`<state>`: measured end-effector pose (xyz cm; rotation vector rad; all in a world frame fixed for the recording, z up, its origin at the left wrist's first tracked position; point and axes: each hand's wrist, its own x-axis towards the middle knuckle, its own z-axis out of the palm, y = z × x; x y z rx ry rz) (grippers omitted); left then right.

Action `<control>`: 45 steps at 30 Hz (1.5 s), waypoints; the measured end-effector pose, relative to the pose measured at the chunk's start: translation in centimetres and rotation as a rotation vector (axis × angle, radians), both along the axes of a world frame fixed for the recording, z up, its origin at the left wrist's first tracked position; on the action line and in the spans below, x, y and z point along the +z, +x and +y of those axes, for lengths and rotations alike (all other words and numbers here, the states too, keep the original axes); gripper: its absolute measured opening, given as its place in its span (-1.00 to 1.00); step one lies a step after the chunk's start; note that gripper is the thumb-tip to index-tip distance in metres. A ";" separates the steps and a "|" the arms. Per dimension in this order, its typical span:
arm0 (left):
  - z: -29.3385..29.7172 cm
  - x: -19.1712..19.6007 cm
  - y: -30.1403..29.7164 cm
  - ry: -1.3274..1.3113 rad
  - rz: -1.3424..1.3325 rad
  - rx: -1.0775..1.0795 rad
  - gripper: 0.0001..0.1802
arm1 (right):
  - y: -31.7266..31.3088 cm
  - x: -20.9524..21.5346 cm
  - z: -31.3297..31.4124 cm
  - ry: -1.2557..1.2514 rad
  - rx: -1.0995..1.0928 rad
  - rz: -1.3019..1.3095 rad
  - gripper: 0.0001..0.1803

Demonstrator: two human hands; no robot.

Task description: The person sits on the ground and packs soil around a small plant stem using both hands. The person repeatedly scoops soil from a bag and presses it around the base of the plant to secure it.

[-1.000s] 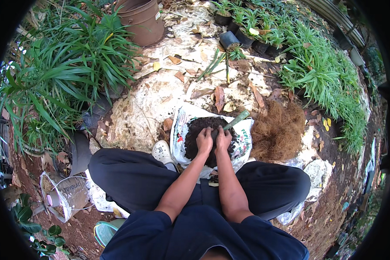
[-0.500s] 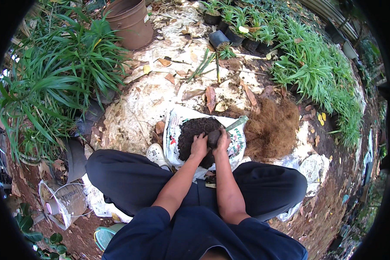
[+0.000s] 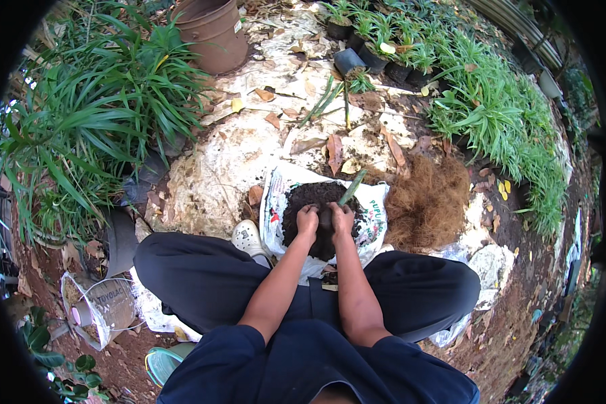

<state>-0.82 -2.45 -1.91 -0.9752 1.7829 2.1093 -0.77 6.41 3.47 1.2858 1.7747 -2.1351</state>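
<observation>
Both my hands are at a heap of dark soil point(image 3: 308, 190) on a white plastic sack point(image 3: 377, 195) between my legs. A dark rounded clump point(image 3: 326, 219) sits between them; whether it is bare soil or has a wrapping, I cannot tell. My left hand point(image 3: 308, 221) has its fingers curled against the clump's left side. My right hand point(image 3: 342, 219) closes on its right side. A stiff green leaf point(image 3: 353, 187) slants up and to the right from beside my right fingers; its lower end is hidden.
Brown coconut-like fibre point(image 3: 427, 202) lies right of the sack. Cut green leaves point(image 3: 322, 101) and a tipped black pot point(image 3: 348, 61) lie ahead. Potted plants point(image 3: 485, 114) line the right; a large brown pot point(image 3: 212, 37) stands far left. A bucket point(image 3: 108, 310) lies at lower left.
My hands have drawn to nearly the same level, the left fingers curling in more. The green leaf has swung to a steeper slant, with its tip further left. The view has shifted slightly.
</observation>
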 end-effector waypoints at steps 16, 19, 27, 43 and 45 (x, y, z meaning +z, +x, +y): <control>1.4 2.8 0.4 -0.275 0.108 -0.090 -0.70 | 0.2 0.0 -0.3 0.027 0.006 0.086 -0.58; 1.9 3.0 0.7 -0.311 0.163 -0.123 -0.68 | 0.1 -0.2 -0.1 0.040 0.038 0.106 -0.57; 1.7 1.2 0.4 -0.192 0.113 -0.098 -0.65 | 0.6 -0.5 0.1 -0.035 0.043 0.127 -0.57; -0.4 1.1 -0.8 -0.106 0.176 -0.251 -0.53 | 0.3 -0.7 0.1 0.276 -0.023 -0.010 -0.46; -1.2 1.1 -1.0 -0.348 0.165 -0.465 -0.37 | 0.1 -0.9 0.5 0.298 -0.058 -0.012 -0.46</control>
